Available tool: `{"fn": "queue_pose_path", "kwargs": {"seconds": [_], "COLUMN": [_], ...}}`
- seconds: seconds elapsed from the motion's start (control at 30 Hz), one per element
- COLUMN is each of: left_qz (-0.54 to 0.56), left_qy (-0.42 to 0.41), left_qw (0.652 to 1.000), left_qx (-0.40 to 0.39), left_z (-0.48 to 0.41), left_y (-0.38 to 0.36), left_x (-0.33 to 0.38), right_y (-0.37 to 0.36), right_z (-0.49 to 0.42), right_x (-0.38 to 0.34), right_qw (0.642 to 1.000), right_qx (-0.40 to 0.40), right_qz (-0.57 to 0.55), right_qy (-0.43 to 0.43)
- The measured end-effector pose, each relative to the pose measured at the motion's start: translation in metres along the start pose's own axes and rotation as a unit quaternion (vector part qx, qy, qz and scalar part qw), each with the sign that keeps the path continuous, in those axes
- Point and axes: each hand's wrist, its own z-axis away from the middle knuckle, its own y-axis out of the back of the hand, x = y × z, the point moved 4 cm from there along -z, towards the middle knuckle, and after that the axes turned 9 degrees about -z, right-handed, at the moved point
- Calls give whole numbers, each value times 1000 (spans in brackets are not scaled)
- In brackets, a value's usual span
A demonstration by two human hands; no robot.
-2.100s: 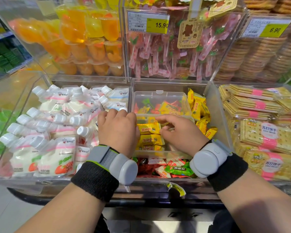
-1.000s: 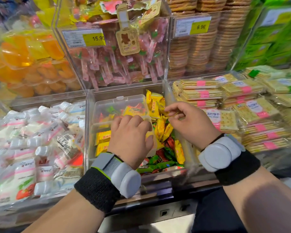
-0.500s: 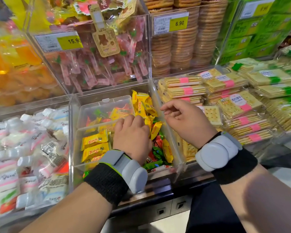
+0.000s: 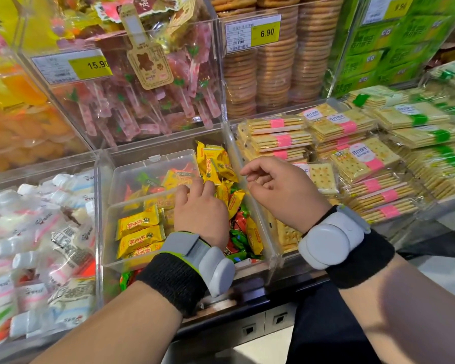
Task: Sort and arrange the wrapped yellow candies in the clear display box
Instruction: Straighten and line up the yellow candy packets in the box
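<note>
Left hand [image 4: 201, 214] fingertips hidden (curled under)

At centre frame the left grip [image 4: 200, 210] curls its fingers over the right rim of the clear box [image 4: 153, 164], where yellow candies [image 4: 139, 232] lie stacked at lower left. Loose yellow candies [image 4: 216, 164] pile behind it. The right grip [image 4: 281, 190] hovers just right, fingers loosely bent, beside the cracker packs [image 4: 352, 153]

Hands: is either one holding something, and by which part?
The left hand seems to grip the box by its right rim, fingertips hidden. The right hand hovers loosely curled, holding nothing.
</note>
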Motion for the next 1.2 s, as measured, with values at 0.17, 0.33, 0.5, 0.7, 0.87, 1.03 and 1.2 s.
{"fn": "queue_pose_path", "kwargs": {"seconds": [0.17, 0.33, 0.5, 0.7, 0.87, 1.03, 1.2], "left_qz": [12, 12, 28, 46, 86, 198, 324], "left_qy": [-5, 8, 3, 7, 21, 31, 24], "left_qw": [1000, 1000, 1000, 998, 992, 975, 942], "left_qx": [20, 6, 7, 45, 94, 94, 81], "left_z": [0, 0, 0, 3, 9, 19, 27], "left_y": [-1, -4, -7, -3, 8, 14, 22], "left_x": [0, 0, 0, -3, -15, -29, -41], "right_y": [0, -3, -4, -4, -8, -21, -32], "right_z": [0, -1, 1, 3, 3, 5, 3], "right_x": [1, 0, -2, -3, -6, -9, -8], "right_qw": [1000, 1000, 1000, 1000, 1000, 1000, 996], "right_qx": [1, -3, -3, -2, 1, -13, -39], "right_qz": [-2, 5, 7, 10, 9, 16, 69], "right_qy": [-1, -1, 4, 5, 7, 18, 29]}}
